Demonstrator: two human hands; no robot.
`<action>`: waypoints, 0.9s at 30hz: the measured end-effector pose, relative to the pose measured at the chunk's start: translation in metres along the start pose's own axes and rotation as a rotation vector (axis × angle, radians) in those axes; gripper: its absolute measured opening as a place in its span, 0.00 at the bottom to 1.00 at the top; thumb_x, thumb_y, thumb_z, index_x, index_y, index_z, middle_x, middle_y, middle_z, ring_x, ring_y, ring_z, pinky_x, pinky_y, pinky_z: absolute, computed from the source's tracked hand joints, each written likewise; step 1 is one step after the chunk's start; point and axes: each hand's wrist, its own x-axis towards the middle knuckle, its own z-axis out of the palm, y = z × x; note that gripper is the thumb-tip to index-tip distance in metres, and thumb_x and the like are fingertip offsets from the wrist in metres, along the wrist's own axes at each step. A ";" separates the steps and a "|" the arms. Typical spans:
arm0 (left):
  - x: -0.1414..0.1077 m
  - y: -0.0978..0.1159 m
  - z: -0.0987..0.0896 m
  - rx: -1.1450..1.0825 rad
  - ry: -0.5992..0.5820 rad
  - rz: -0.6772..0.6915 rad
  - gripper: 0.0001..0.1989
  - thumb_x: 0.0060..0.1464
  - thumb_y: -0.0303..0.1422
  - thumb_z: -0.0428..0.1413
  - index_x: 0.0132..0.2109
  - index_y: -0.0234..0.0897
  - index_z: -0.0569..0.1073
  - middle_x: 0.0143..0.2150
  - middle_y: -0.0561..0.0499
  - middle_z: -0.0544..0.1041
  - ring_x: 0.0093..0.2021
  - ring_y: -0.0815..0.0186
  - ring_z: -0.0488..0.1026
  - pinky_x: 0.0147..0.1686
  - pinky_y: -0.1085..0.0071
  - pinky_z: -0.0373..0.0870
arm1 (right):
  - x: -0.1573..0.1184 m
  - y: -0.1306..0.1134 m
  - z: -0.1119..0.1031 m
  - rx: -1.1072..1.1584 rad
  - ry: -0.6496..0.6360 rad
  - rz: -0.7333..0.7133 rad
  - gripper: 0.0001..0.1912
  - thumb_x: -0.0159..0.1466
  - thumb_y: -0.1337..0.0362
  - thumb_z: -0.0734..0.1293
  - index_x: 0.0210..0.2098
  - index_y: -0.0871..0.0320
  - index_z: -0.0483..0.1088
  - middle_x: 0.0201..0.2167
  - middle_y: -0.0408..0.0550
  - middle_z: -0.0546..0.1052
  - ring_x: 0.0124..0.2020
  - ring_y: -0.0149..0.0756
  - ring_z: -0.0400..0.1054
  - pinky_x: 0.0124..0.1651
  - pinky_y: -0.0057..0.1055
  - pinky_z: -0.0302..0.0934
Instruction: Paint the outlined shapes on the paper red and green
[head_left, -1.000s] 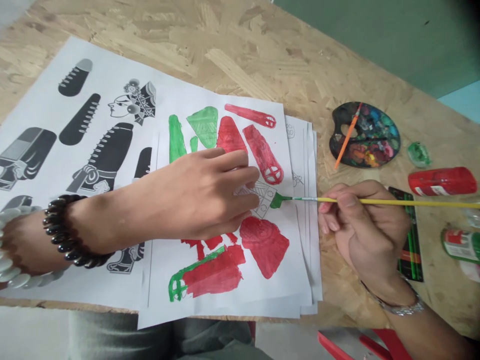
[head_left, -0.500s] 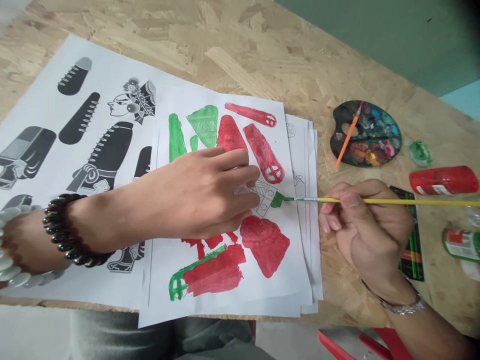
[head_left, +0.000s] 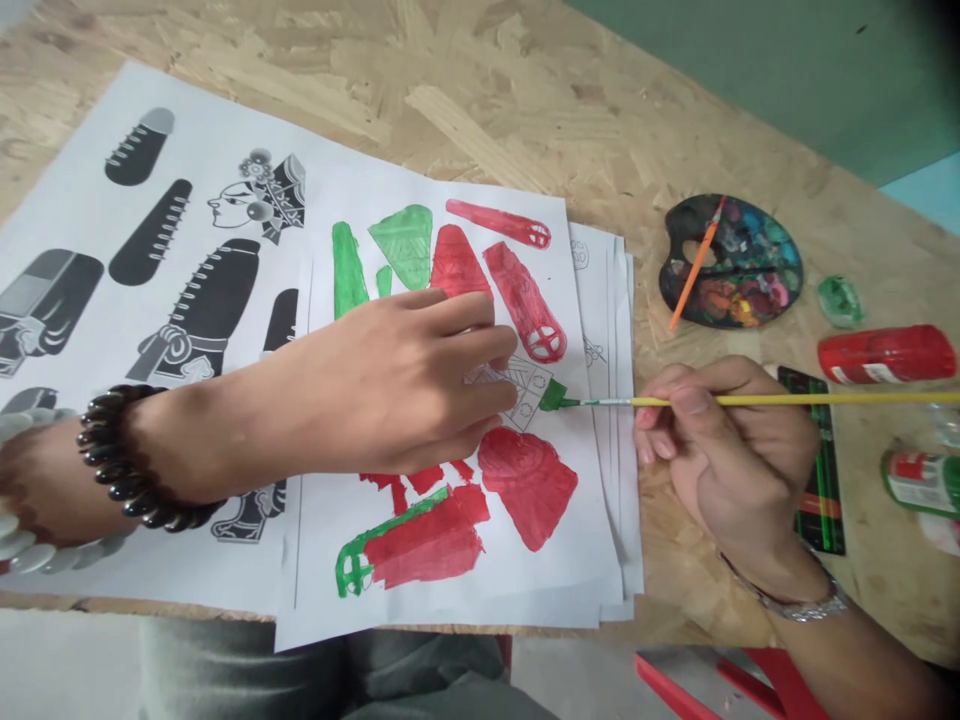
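Note:
My right hand [head_left: 727,450] pinches a thin yellow paintbrush [head_left: 750,400] between thumb and fingers. Its tip touches a small patch of wet green paint [head_left: 555,394] on an outlined figure part. My left hand [head_left: 427,385] rests palm down on the painted sheet [head_left: 525,590], fingers loosely bent and slightly apart, nothing seen in them. It covers the middle of the drawing, and its thumb is hidden. Around it are red painted shapes [head_left: 529,485] and green painted shapes [head_left: 405,245]. Part of the outlined piece under my fingers is unpainted.
A printed sheet [head_left: 97,220] of black figure parts lies to the left. At the right are a paint palette [head_left: 750,280] with an orange brush [head_left: 697,262] across it, a small green paint lid [head_left: 840,300], a red bottle [head_left: 889,353] and a green-and-white bottle [head_left: 922,482].
The brush tip has moved slightly left on the small green patch. My left hand stays at the same spot on the sheet. The whole view has shifted a little.

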 end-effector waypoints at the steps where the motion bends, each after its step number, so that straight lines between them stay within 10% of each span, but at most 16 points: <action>1: 0.000 0.000 -0.001 0.011 -0.028 0.025 0.07 0.71 0.34 0.58 0.50 0.45 0.81 0.47 0.47 0.82 0.49 0.57 0.78 0.46 0.60 0.79 | 0.000 0.000 0.000 0.015 -0.007 -0.003 0.06 0.69 0.62 0.76 0.35 0.52 0.79 0.25 0.43 0.79 0.17 0.29 0.63 0.16 0.29 0.59; 27: 0.003 -0.002 -0.004 0.034 -0.136 0.030 0.11 0.75 0.36 0.53 0.49 0.46 0.81 0.49 0.48 0.81 0.51 0.56 0.78 0.47 0.58 0.80 | -0.002 -0.003 0.002 -0.018 -0.002 0.015 0.08 0.70 0.58 0.76 0.34 0.49 0.79 0.25 0.42 0.79 0.18 0.28 0.62 0.18 0.30 0.57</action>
